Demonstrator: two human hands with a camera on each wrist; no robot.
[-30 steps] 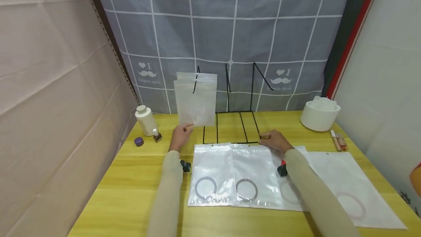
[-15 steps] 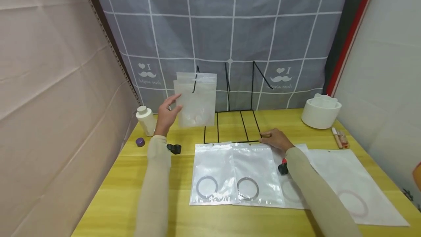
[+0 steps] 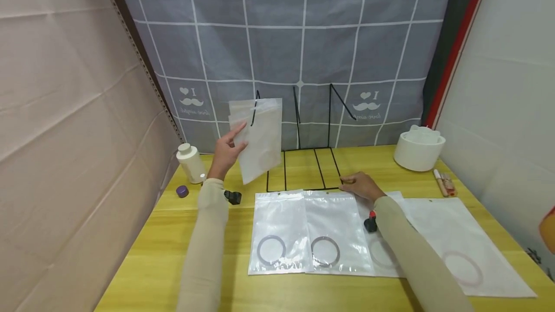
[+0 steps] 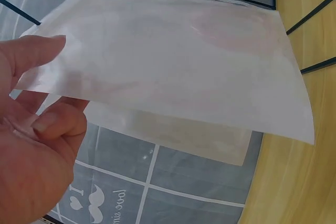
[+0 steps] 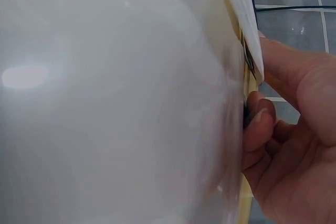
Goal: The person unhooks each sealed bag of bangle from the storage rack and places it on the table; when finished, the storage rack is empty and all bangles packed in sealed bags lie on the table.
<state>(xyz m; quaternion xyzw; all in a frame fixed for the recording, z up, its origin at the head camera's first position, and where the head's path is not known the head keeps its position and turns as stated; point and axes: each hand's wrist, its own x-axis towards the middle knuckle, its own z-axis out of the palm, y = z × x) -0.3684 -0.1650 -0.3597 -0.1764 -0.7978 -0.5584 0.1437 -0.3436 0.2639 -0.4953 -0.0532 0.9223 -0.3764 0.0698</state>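
Note:
Two or so white zip bags (image 3: 265,143) hang from the left hook of a black wire display rack (image 3: 329,119). My left hand (image 3: 222,158) holds the front bag by its left edge, thumb in front and fingers behind, as the left wrist view shows; its lower corner swings out from a second bag (image 4: 210,142) behind. My right hand (image 3: 362,186) grips the front right corner of the rack's base, fingers curled. Below it lie clear-fronted zip bags, one with a grey ring (image 3: 284,248) and one with a brown ring (image 3: 325,238). A glossy bag (image 5: 131,103) fills most of the right wrist view.
On the left stand a white bottle (image 3: 191,163) and a purple cap (image 3: 182,191). At the back right is a white round container (image 3: 419,153), with small tubes (image 3: 441,184) in front. A larger white bag (image 3: 468,235) lies at the right, beside my forearm.
My left hand has risen from the bags' bottom edge to their left side and taken hold of the front bag, which now tilts. My right hand has stayed at the rack corner.

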